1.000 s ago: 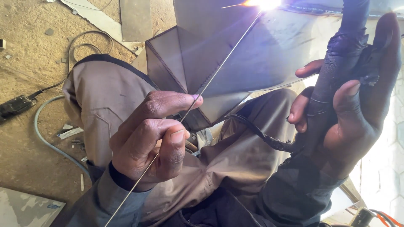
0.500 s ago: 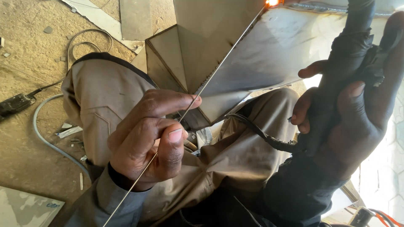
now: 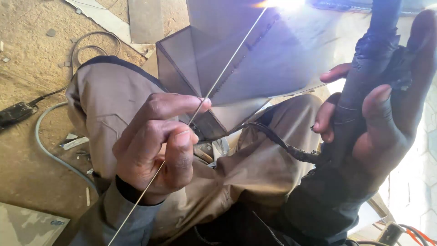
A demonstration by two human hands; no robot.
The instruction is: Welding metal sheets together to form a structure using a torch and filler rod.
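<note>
My left hand (image 3: 157, 141) pinches a thin metal filler rod (image 3: 227, 66) between thumb and fingers. The rod runs up and to the right to a bright white arc (image 3: 282, 3) at the top edge of the view. My right hand (image 3: 387, 114) is wrapped around a black tape-covered welding torch handle (image 3: 364, 82) that points up toward the same arc. Between the hands stands a folded sheet-metal piece (image 3: 264, 59) with angled grey faces, resting over my knees in tan trousers.
A sandy floor lies at the left with a grey hose (image 3: 50, 150), a black cable end (image 3: 16, 114) and a coil of wire (image 3: 91, 45). Flat metal sheets (image 3: 27, 225) lie at the lower left and top. A black cable (image 3: 282, 146) crosses my lap.
The arc at the rod's tip has flared from a small orange glow to bright white. Both hands have held nearly still.
</note>
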